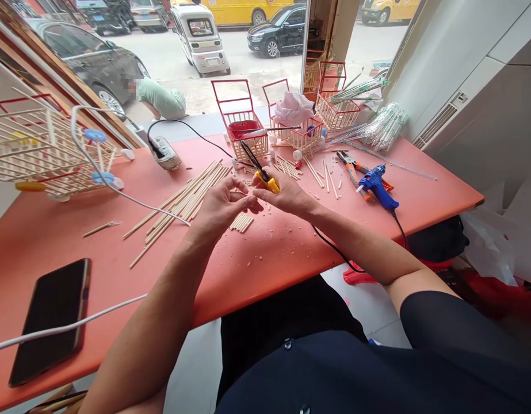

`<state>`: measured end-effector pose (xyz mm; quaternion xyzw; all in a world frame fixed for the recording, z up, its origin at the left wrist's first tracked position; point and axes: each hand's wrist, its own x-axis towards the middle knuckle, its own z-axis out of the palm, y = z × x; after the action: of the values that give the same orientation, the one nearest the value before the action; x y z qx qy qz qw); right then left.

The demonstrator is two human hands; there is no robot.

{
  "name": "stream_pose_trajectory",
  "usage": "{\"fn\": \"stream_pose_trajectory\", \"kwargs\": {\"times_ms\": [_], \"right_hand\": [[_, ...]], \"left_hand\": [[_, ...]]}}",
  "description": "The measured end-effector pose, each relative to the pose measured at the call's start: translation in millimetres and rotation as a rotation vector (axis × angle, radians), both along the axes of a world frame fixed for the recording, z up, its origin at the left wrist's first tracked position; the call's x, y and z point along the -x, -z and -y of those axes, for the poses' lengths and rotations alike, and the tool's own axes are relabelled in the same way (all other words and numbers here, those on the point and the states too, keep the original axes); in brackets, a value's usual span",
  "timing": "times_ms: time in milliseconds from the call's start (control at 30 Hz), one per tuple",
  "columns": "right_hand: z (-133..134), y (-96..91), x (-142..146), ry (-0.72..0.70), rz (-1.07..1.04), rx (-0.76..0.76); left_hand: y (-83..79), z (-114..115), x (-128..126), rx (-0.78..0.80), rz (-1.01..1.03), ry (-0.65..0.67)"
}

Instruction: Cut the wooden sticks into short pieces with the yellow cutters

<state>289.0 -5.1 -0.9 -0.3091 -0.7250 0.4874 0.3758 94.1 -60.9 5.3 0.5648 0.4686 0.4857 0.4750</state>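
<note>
My right hand (283, 192) is wrapped round a pair of yellow-handled scissors (260, 169), whose dark blades point up and away from me. Close beside it, my left hand (224, 204) has its thumb and fingers drawn together. Whatever is between its fingertips is too small to make out. Below the hands, a row of short cut sticks (241, 222) lies side by side. Long thin wooden sticks (183, 201) are spread to the left, and more sticks (289, 167) lie beyond my right hand. Small cut bits are scattered over the red tabletop (230, 276).
Stick-built baskets with red rims (250, 146) stand along the window side, and another stick frame (27, 144) is at left. A blue glue gun (379, 187) and pliers (350, 167) lie right. A phone (53, 316), cables and a power strip (165, 154) are left. Someone (164, 98) crouches outside.
</note>
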Motion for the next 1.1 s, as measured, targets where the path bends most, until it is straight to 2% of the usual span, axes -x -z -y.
{"fn": "stream_pose_trajectory", "kwargs": {"times_ms": [233, 333, 467, 567, 700, 900, 1100], "right_hand": [[2, 7.5, 4, -0.044, -0.090, 0.154], [0, 2.8, 1, -0.068, -0.123, 0.199], [-3, -4.7, -4, -0.021, -0.149, 0.198], [-3, -6.8, -6, -0.001, -0.149, 0.216], [1, -8.2, -5, -0.041, -0.139, 0.255], [1, -7.1, -2, -0.041, -0.138, 0.219], [-2, -1.9, 0, -0.027, -0.157, 0.159]], "left_hand": [[-3.2, 2, -4, -0.002, 0.053, 0.061], [-2.5, 1, -3, 0.001, 0.089, 0.072], [-9.9, 2, 7, 0.050, 0.081, 0.170], [-17.0, 4, 14, 0.018, 0.038, 0.175], [-20.1, 5, 14, -0.005, -0.020, 0.155], [-11.9, 2, 14, 0.018, -0.035, 0.139], [-8.9, 3, 10, 0.080, 0.042, 0.134]]}}
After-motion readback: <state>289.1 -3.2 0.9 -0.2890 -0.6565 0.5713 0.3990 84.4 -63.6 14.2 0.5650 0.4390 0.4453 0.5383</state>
